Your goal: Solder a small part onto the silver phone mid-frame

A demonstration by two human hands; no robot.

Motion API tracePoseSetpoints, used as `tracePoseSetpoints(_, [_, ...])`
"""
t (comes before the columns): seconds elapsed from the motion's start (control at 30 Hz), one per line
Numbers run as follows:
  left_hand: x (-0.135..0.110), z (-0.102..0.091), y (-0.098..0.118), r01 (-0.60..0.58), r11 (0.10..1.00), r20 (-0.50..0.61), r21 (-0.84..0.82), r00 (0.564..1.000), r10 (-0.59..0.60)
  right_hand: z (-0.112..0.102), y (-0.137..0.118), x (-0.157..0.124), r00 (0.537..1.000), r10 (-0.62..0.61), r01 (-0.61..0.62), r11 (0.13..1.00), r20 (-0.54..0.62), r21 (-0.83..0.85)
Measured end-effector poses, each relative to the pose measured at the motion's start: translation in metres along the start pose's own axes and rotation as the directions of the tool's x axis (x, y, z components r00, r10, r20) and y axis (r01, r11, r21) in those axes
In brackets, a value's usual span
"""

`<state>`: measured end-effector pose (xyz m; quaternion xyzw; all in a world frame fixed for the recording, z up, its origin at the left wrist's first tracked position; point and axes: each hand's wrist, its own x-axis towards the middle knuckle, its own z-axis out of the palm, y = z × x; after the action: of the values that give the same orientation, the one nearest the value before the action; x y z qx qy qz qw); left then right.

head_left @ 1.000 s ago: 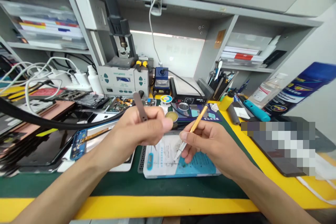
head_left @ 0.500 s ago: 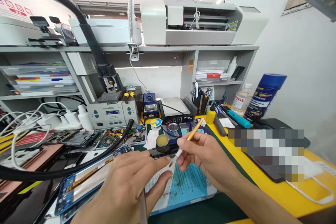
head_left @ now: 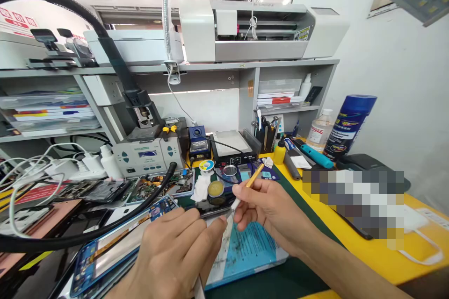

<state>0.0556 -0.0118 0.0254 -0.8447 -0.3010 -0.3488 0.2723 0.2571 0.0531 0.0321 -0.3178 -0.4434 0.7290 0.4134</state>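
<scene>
My left hand [head_left: 175, 252] lies knuckles-up over the bench, fingers pressed together. A thin metal tweezer end [head_left: 198, 291] pokes out below it. Its forefinger tip almost meets the tool tip held by my right hand [head_left: 268, 215]. That hand pinches a slim yellow-handled tool [head_left: 255, 175] like a pen, its white tip pointing down and left. Both tips hover over a blue and white card [head_left: 252, 247] on the green mat [head_left: 298, 261]. A dark phone [head_left: 206, 210] lies just behind the fingertips.
An opened phone with a blue frame [head_left: 105, 252] lies left, under a black hose [head_left: 70, 238]. Behind stand a grey hot-air station [head_left: 147, 154], a small blue station [head_left: 198, 142], a heating plate [head_left: 233, 145], a round tin [head_left: 215, 189], a yellow bottle [head_left: 279, 154] and a blue spray can [head_left: 347, 124].
The view has tilted up, so the top shelf machines now show. My left hand has turned knuckles-up and dropped towards the card. The right hand moved slightly left with its tool.
</scene>
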Motion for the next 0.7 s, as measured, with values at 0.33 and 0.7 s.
tracePoseSetpoints(0.33, [0.001, 0.002, -0.008, 0.141, 0.98, -0.071, -0.137, 0.986, -0.152, -0.004, -0.003, 0.002, 0.999, -0.03, 0.03, 0.999, -0.042, 0.02])
tracePoseSetpoints(0.7, [-0.123, -0.122, 0.041, 0.945, 0.301, -0.309, -0.132, 0.249, -0.918, -0.021, -0.008, 0.006, 0.983, -0.08, 0.069, 0.995, -0.167, -0.071])
